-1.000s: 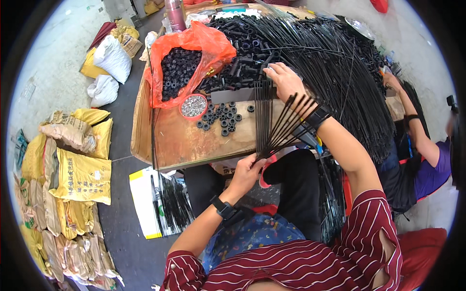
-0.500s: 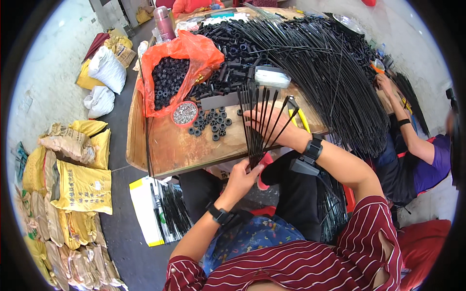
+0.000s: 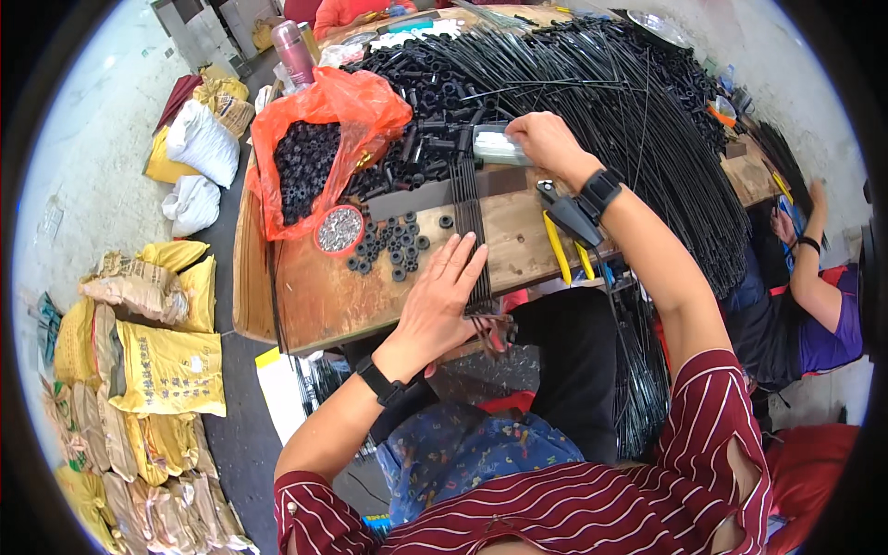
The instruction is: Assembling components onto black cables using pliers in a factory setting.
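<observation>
A row of thin black rods lies across the table's near edge, side by side. My left hand rests flat beside and partly over their near end, fingers stretched out; its thumb is hidden. At the far end of the rods stands a small clear plastic box with pale contents. My right hand is at this box with its fingers bent together and dipping in at its right side. What the fingertips pinch, if anything, is hidden. Small black ring-shaped parts lie loose left of the rods.
Yellow-handled pliers lie right of the rods. A red bowl of small metal pieces stands beside an orange bag of black parts. Long black rods are heaped at the right. A co-worker's arm is farther right.
The rods, fanned upright between my hands before, now lie flat on the table. My right hand has moved away to the plastic box; my left hand has opened flat at the rods.
</observation>
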`<state>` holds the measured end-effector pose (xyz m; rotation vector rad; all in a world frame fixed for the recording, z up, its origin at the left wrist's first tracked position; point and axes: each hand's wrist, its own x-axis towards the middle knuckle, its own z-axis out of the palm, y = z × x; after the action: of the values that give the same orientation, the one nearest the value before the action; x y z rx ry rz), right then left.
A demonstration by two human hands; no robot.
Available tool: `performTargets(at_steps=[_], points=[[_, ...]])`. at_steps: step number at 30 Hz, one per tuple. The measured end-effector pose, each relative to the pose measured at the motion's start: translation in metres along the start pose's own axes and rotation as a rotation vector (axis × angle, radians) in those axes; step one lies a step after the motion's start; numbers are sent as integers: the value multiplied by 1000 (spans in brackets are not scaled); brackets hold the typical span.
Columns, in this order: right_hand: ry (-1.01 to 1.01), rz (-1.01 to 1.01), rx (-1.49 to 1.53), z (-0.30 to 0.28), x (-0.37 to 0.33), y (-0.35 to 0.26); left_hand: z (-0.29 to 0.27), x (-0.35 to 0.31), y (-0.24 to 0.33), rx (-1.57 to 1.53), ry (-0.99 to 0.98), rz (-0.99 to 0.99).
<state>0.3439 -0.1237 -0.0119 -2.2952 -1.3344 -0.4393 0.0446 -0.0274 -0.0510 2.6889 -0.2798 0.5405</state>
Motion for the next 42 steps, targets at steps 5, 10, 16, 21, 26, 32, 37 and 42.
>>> performTargets(at_steps=[5, 10, 16, 21, 26, 32, 37, 42], points=[[-150, -13, -125, 9, 9, 1, 8, 5, -7, -3, -42, 8], [-220, 32, -160, 11, 15, 8, 0, 13, -13, 36, -90, 45], [-247, -9, -74, 9, 15, 15, 4, 8, -15, -24, -59, 73], [-222, -22, -142, 15, 15, 15, 3, 5, -14, -65, -50, 63], [-230, -13, -99, 8, 13, 5, 4, 7, -14, -47, -28, 59], [-207, -29, -118, 14, 14, 10, 4, 8, -14, -16, -46, 70], [-203, -44, -89, 11, 15, 7, 1, 9, -11, 3, -31, 59], [-197, -151, -139, 19, 19, 19, 1, 9, -9, 6, -28, 70]])
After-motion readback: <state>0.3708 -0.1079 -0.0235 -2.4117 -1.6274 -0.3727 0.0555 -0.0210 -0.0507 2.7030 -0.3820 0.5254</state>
